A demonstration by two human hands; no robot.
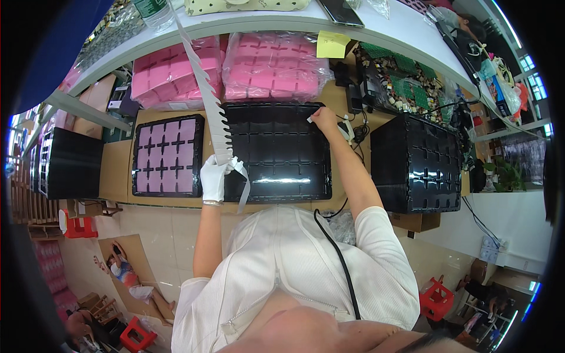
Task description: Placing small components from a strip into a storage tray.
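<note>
Gripping white strip (207, 88), gloved left hand (213, 176); right hand (323, 117) pinching label at black tray (276, 153) corner

Two black trays (276, 150) (168, 156), two bagged pink foam stacks (276, 66) (170, 73), one white strip (207, 88).

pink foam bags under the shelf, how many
2: one bagged pink foam stack behind the white strip, one bagged pink foam stack right of it; more may be hidden.

One head-worn fisheye view looks steeply down from above, close over the workbench (118, 167) and floor
</note>
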